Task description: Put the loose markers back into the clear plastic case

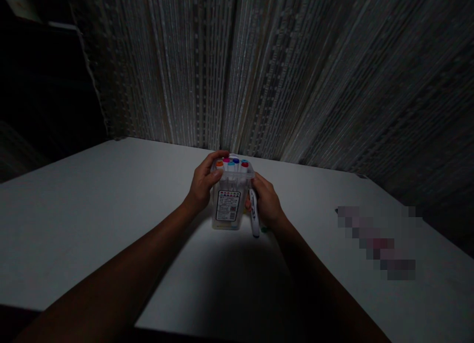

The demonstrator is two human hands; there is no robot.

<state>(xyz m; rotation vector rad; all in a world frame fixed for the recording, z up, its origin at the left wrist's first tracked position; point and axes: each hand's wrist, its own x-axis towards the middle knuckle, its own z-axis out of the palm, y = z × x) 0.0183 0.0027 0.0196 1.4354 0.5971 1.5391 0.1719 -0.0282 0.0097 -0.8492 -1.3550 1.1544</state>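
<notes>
Broadly, bench (111, 195) spreads frame left, far edge (166, 143) before striped curtain (211, 76); left fingers (219, 154) clamped on clear boxy plastic case (227, 206), right fingers (248, 203) around white marker (254, 214).

Both forearms bare. Left forearm (138, 254) enters at lower left of frame and slants up toward centre; right forearm (314, 266) enters at lower right, slants up and inward. Left hand (203, 185) sits near centre, thumb (216, 176) below, index finger (219, 154) extended above, grip formed. Right hand (267, 199) is just right of centre, slightly lower, fingers curled inward, partly hidden. Hands apart. Both arms dimly lit.
</notes>
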